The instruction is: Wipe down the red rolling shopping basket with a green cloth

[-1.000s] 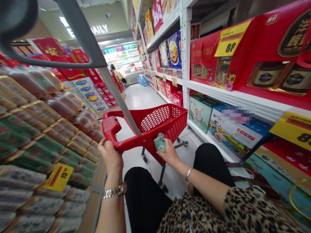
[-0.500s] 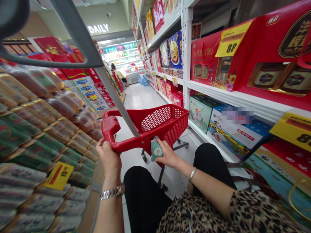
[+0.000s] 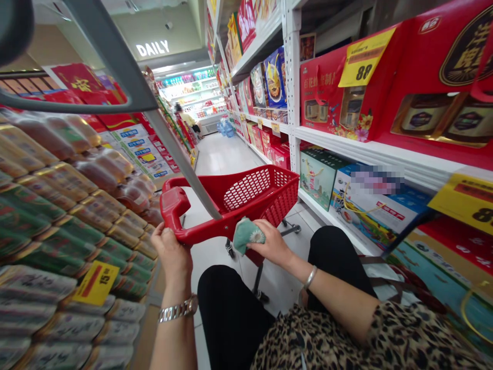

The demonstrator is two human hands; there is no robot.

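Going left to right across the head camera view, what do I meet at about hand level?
Stacked wrapped packages → left hand on the red cart handle → green floral pouch → right hand → blue-and-white gift box

trolley handle [image 3: 171, 208]: glossy red plastic | pouch [image 3: 248, 235]: matt cloth | watch strap [image 3: 177, 311]: polished metal | shelf [image 3: 370, 154]: smooth white-painted metal
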